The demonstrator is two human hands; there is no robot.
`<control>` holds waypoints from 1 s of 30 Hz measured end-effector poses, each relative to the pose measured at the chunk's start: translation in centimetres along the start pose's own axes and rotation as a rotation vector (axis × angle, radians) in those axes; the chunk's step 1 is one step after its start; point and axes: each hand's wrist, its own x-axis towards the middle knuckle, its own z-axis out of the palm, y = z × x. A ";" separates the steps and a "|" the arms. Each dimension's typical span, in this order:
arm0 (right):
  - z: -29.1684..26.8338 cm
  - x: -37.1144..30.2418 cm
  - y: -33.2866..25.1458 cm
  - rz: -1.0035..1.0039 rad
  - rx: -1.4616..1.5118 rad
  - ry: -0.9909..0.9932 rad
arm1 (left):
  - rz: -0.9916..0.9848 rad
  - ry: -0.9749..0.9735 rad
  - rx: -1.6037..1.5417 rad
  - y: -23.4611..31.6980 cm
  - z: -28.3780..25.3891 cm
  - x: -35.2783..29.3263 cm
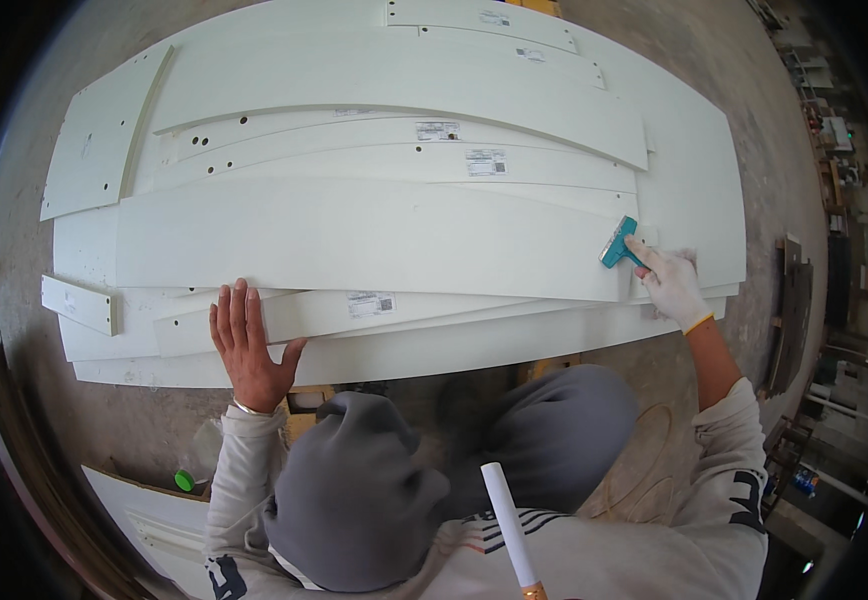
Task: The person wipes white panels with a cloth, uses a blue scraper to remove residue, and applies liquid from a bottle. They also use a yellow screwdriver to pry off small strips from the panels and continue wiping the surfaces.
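Observation:
My bare left hand (253, 350) lies with fingers spread and outstretched, its fingertips at the near edge of a long white panel (354, 235). My right hand (674, 287), in a white glove with a yellow cuff, is closed around the handle of a teal scraper (618, 243). The wide head of that scraper is over the right end of the same panel, its blade side turned left. Whether the blade presses on the surface I cannot tell. Beneath the long panel, a narrower white board (329, 310) with a printed label sticks out toward me.
Several white boards with drilled holes and labels lie stacked beyond the panel. A separate board (104, 140) rests at the far left, and a small strip (78, 304) below it. A white cigarette-like stick (506, 520) juts up from the lower edge. A green cap (185, 480) is at lower left.

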 end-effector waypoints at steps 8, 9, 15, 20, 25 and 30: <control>-1.7 4.5 -5.0 -0.180 0.042 -0.001 | -0.114 0.118 0.177 -1.2 0.7 0.8; -2.0 5.3 -6.2 -0.202 0.006 -0.013 | -0.107 0.127 0.173 -1.3 0.8 0.7; -3.8 11.5 -15.4 -0.347 -0.080 -0.054 | -0.102 0.170 0.162 -1.6 1.2 0.7; -4.8 15.5 -23.7 -0.393 -0.120 -0.032 | -0.097 0.208 0.151 -1.7 1.8 0.8; -4.5 13.1 -21.7 -0.428 -0.017 0.042 | -0.122 0.206 0.169 -1.7 1.5 0.6; -4.4 10.3 -19.8 -0.260 -0.068 -0.111 | -0.147 0.232 0.134 -1.8 1.5 0.9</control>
